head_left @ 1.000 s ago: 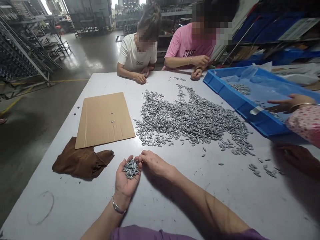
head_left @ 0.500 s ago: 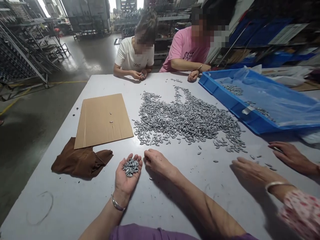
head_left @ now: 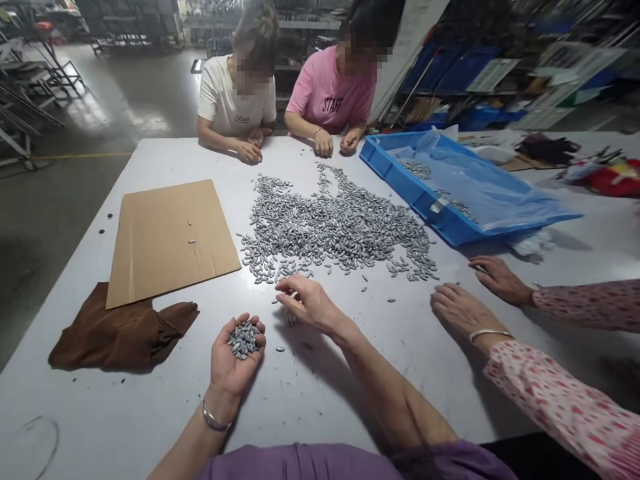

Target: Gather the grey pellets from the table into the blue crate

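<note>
My left hand (head_left: 235, 357) lies palm up on the grey table (head_left: 310, 393), cupped round a small heap of grey metal pieces (head_left: 243, 339). My right hand (head_left: 306, 301) hovers over the table just right of it, fingers curled in a loose pinch over a few loose pieces; whether it grips one I cannot make out. The big pile of the same grey pieces (head_left: 335, 223) spreads across the middle of the table, its near edge just beyond my right hand.
A cardboard sheet (head_left: 167, 237) and a brown cloth (head_left: 117, 333) lie at left. A blue tray (head_left: 453, 180) lined with plastic stands at right. Two people sit at the far edge. Another person's hands (head_left: 475, 293) in floral sleeves rest on the table at right.
My right hand has moved away from my left palm, forward to the pile's near edge. The neighbour's hands left the blue tray and came down onto the table. The view has shifted right.
</note>
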Available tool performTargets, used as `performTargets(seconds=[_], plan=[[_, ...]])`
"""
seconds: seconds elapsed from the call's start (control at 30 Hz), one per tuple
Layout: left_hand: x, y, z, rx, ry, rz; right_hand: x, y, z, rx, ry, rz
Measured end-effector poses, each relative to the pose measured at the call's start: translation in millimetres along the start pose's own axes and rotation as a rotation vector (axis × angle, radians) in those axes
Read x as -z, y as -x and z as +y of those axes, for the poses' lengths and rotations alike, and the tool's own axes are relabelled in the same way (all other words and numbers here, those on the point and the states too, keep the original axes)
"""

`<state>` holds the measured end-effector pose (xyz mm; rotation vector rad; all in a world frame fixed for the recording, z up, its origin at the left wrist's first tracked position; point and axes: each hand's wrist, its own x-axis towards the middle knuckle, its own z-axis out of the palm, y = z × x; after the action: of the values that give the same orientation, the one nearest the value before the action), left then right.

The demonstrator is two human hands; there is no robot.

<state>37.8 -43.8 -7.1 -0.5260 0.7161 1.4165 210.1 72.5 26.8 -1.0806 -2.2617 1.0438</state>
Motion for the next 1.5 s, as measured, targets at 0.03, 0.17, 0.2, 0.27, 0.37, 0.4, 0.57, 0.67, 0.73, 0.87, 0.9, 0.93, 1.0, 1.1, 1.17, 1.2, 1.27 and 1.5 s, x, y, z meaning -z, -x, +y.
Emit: performTargets(seconds=[0.03,0.17,0.2,0.27,0.37,0.4,0.57,0.67,0.73,0.87,0.9,0.93,1.0,1.1,1.17,1.2,1.27,1.5], plan=[[-0.2,0.1,1.7,-0.013,0.009,0.010,3.1,3.6,8.9,-0.047,0.092,-0.043],[-1.5,-0.7,6.2,-0.068,0.021,0.030,-1.5,21.6,27.3,-0.173,0.325,-0.208],[-1.7,-1.1,6.5,-0.070,0.022,0.028,-5.6,24.3,27.3,-0.184,0.341,-0.195],[-1.6,-1.6,6.2,-0.062,0.021,0.020,-13.5,25.9,24.5,-0.181,0.340,-0.164],[-1.5,-2.0,5.7,-0.056,0.014,0.015,-20.4,21.9,19.8,-0.151,0.327,-0.195],[-1.6,-1.9,5.7,-0.059,0.010,0.016,-21.3,20.3,18.8,-0.150,0.331,-0.213],[-2.5,-1.6,5.7,-0.075,-0.001,0.026,-22.4,17.6,15.0,-0.164,0.324,-0.246],[-2.1,-1.7,4.9,-0.059,-0.009,0.027,-23.0,18.2,12.6,-0.183,0.307,-0.241],[-1.4,-1.9,4.5,-0.056,-0.014,0.027,-23.2,18.4,13.1,-0.188,0.272,-0.230],[-0.7,-1.5,3.9,-0.065,-0.038,0.026,-21.2,19.4,19.0,-0.199,0.192,-0.151],[-1.2,-1.0,3.4,-0.065,-0.046,0.029,-20.3,19.7,19.8,-0.200,0.171,-0.120],[-1.9,-0.4,2.5,-0.064,-0.055,0.033,-19.4,20.1,19.4,-0.197,0.148,-0.088],[-3.7,0.8,-0.3,-0.056,-0.077,0.036,-18.5,20.9,13.9,-0.170,0.096,-0.041],[-4.0,-0.6,-5.6,-0.054,-0.115,0.051,-23.6,21.4,-5.9,-0.050,0.020,-0.012],[-1.0,-5.7,-7.0,-0.052,-0.108,0.052,-31.4,20.2,-22.2,0.065,0.002,-0.036],[1.4,-9.4,-6.4,-0.021,-0.099,0.042,-35.8,19.0,-29.4,0.120,0.016,-0.066],[6.8,-18.3,-2.2,0.077,-0.087,0.017,-42.9,16.4,-39.7,0.211,0.065,-0.132],[6.8,-32.3,20.9,-0.100,-0.209,0.021,-58.8,12.6,-34.5,-0.008,-0.463,0.302]])
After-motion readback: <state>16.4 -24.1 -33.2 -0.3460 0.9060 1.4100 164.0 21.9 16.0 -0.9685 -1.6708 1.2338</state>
